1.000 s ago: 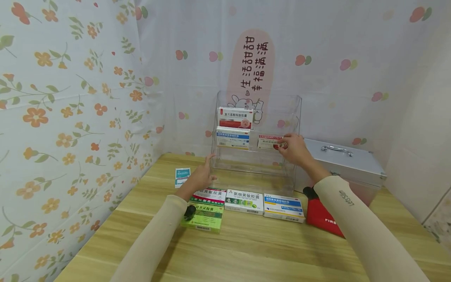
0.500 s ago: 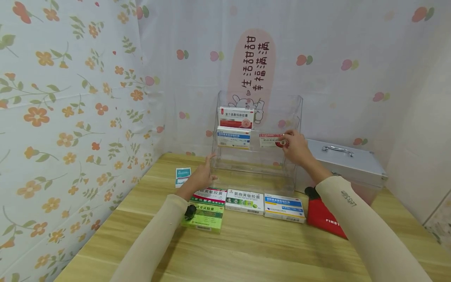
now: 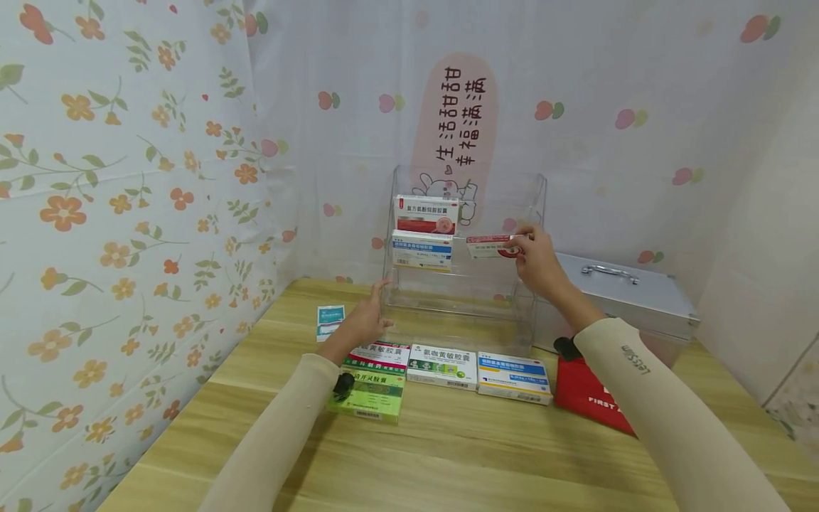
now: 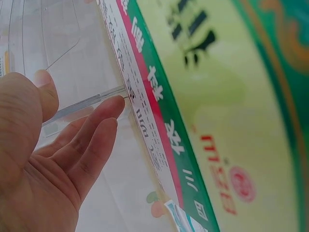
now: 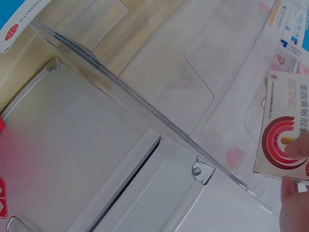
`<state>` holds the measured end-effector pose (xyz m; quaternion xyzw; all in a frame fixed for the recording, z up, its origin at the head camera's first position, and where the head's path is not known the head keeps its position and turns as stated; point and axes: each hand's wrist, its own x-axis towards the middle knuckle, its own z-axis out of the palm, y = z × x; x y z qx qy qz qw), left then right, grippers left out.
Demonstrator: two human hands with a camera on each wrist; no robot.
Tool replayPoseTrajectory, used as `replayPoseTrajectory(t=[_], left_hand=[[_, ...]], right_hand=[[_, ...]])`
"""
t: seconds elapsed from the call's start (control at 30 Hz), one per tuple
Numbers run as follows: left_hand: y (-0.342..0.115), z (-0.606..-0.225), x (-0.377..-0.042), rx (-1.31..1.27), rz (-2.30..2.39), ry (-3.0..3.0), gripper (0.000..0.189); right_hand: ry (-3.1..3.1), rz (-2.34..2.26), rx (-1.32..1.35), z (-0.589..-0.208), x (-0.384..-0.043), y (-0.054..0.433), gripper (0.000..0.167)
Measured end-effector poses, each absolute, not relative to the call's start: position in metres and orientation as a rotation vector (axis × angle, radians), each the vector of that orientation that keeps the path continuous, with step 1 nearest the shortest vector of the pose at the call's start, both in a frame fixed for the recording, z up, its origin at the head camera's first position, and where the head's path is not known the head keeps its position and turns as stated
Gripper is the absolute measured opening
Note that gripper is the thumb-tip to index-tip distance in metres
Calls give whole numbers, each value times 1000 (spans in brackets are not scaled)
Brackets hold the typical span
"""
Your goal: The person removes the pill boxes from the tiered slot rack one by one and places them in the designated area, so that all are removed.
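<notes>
My right hand point(image 3: 539, 263) pinches the right end of a white and red medicine box point(image 3: 488, 247) in front of the second tier of a clear stepped display rack point(image 3: 461, 307). In the right wrist view, thumb and fingers are on the medicine box point(image 5: 281, 113) beside its red arch design. My left hand point(image 3: 363, 320) holds the rack's left side; in the left wrist view, the panel edge point(image 4: 89, 100) runs between its thumb and fingers. On the rack's left stand a red and white box point(image 3: 426, 215) and, below it, a blue and white box point(image 3: 422, 251).
On the wooden table, in front of the rack, lie a green box point(image 3: 367, 395), a pink-banded box point(image 3: 382, 354), a green-white box point(image 3: 441, 366) and a blue-white box point(image 3: 514, 378). A red first-aid pouch point(image 3: 585, 395), silver case point(image 3: 614, 284) and small teal packet point(image 3: 330, 322) lie nearby.
My right hand has raised the white and red box slightly, and its right end now tips upward. My left hand stays at the rack's side.
</notes>
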<state>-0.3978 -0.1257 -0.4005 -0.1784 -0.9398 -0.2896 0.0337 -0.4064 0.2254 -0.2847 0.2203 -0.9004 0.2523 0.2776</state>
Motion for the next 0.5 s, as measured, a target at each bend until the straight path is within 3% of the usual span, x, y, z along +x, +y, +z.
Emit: replayPoseTrajectory(t=[0.5], left_hand=[[-126, -400, -395, -561, -907, -2862, 93]], right_hand=[[-2242, 658, 663, -287, -394, 226, 30]])
